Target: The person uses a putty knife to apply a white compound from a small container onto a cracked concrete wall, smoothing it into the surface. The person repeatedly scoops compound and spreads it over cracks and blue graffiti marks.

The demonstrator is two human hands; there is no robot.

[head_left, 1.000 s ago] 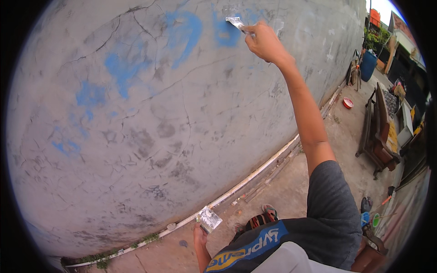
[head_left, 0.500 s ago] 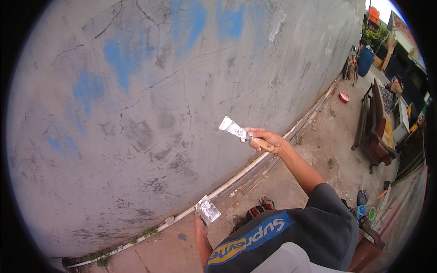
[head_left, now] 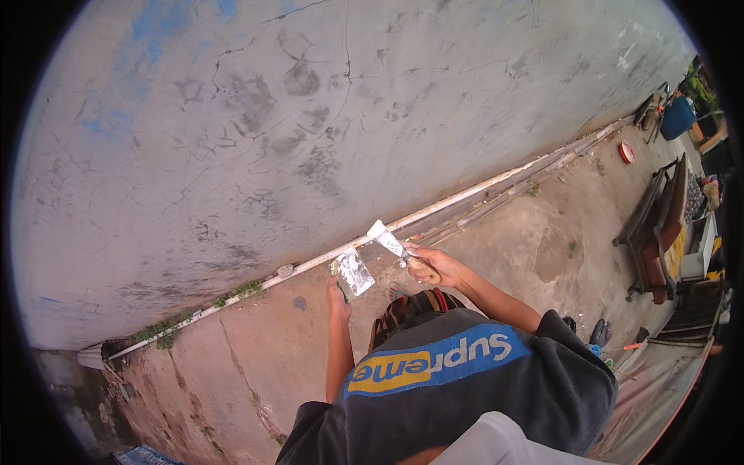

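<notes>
My right hand point(head_left: 431, 265) is closed around the wooden handle of a putty knife point(head_left: 390, 240), whose blade is coated with white paste. Just left of it, my left hand point(head_left: 335, 292) grips a flat rectangular plate point(head_left: 353, 273) by its edge. White filler is smeared across that plate. The knife's blade is close to the plate's upper right corner, with a small gap between them. Ahead stands a grey plastered wall point(head_left: 256, 155) with cracks, dark stains and blue paint patches.
A pale pipe point(head_left: 457, 197) runs along the foot of the wall, with weeds point(head_left: 246, 290) and a stone point(head_left: 286, 270) beside it. To the right are a red basin point(head_left: 627, 152), a wooden bench point(head_left: 659, 232), a blue barrel point(head_left: 678, 118) and dark sandals point(head_left: 601, 333) on the concrete ground.
My right hand has lowered the putty knife from in front of the wall to beside the plate. The view has tilted downward, showing more ground.
</notes>
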